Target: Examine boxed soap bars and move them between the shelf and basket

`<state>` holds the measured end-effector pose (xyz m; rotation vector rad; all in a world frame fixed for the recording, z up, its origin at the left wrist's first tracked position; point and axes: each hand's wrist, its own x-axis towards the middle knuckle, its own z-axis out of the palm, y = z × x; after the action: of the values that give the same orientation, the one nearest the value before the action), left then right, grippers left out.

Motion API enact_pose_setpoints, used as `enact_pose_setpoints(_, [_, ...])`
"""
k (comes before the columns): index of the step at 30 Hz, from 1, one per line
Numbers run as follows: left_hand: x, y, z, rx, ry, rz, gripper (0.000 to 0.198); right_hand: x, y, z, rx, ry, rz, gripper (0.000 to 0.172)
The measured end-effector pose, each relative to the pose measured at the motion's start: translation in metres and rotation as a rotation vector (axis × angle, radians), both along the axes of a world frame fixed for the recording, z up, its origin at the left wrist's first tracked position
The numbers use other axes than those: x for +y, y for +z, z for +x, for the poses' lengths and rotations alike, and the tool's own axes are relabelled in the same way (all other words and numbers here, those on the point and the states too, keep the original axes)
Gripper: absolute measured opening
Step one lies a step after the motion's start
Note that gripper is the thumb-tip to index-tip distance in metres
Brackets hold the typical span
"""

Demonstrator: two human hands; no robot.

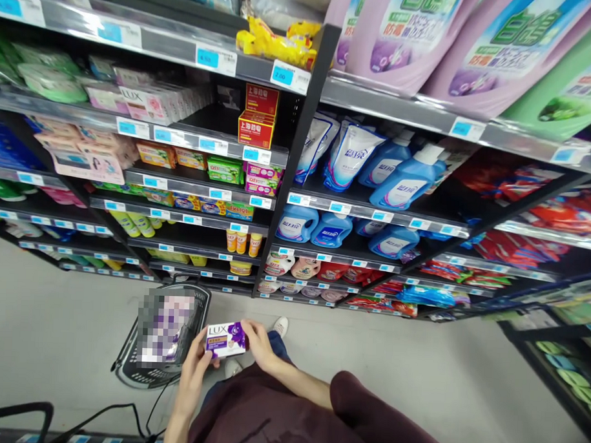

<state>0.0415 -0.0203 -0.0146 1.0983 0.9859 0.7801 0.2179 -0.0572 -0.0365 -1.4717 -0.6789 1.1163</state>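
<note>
A small white and purple soap box [226, 338] marked LUX is held low in front of me with both hands. My left hand [196, 360] grips its left end with curled fingers. My right hand [258, 340] holds its right end, thumb on the top edge. Just left of the box, a black wire shopping basket [196, 302] stands on the floor with a blurred purple and white item inside. More boxed LUX soaps [147, 103] lie on the upper left shelf.
Black store shelves [297, 163] fill the view: soap boxes on the left, blue detergent bottles [403, 180] in the middle, big purple refill pouches [403, 38] at top right. A grey floor [54, 323] lies below. A white shoe [281, 326] shows below the box.
</note>
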Motion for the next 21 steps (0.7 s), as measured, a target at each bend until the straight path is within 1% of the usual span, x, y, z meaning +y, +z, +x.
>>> enact_pose_setpoints(5, [-0.0015,0.0025,0.0004,-0.017,0.001,0.011,0.074,0.0000,0.0025,-0.0008,0.008,0.002,0.000,0.050])
enact_pose_setpoints(8, [-0.0015,-0.0001,-0.0013,-0.001,0.002,0.016,0.071,0.0005,0.0051,-0.0020,0.033,0.007,0.001,0.049])
enact_pose_setpoints(12, [-0.0013,-0.0035,-0.0031,0.009,-0.017,0.033,0.067,0.0007,0.0066,-0.0021,0.010,0.003,0.007,0.048])
enact_pose_setpoints(21, [-0.0020,-0.0011,0.0013,0.008,-0.045,0.059,0.069,-0.0017,0.0088,0.0002,-0.052,-0.021,0.033,0.042])
